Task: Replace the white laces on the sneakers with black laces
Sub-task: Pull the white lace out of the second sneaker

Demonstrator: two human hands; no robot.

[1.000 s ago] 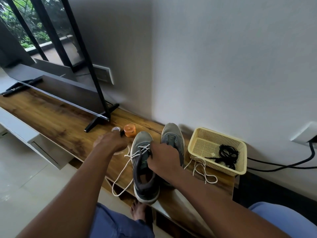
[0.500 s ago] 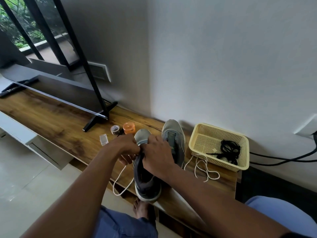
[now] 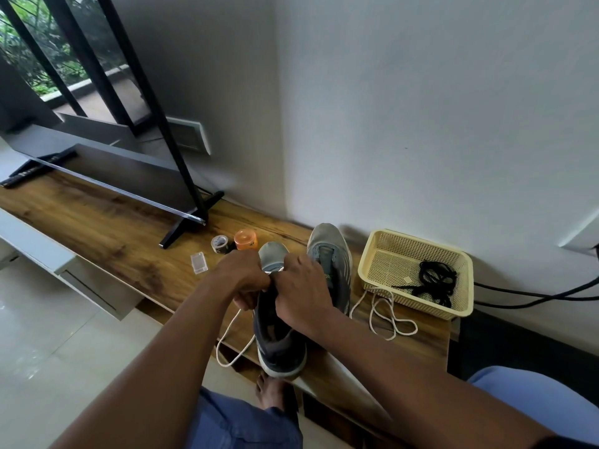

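Observation:
Two grey sneakers stand on the wooden bench. The near sneaker (image 3: 278,341) lies heel toward me, and both hands work at its lacing. My left hand (image 3: 243,275) grips its white lace (image 3: 231,343), which loops down over the bench edge. My right hand (image 3: 299,296) lies curled over the tongue area, its fingertips at the lace. The far sneaker (image 3: 330,254) stands unlaced beside it. A loose white lace (image 3: 384,314) lies on the bench to the right. Black laces (image 3: 436,280) lie coiled in a cream basket (image 3: 385,251).
An orange-lidded jar (image 3: 246,239), a tape roll (image 3: 220,244) and a small clear box (image 3: 199,263) sit left of the shoes. A TV stand foot (image 3: 191,218) rests further left. Black cables (image 3: 534,293) run along the wall at right. My bare foot (image 3: 269,390) is below the bench.
My left hand came in from the left to the near sneaker's lacing and met my right hand there. The hanging lace loop has drawn shorter.

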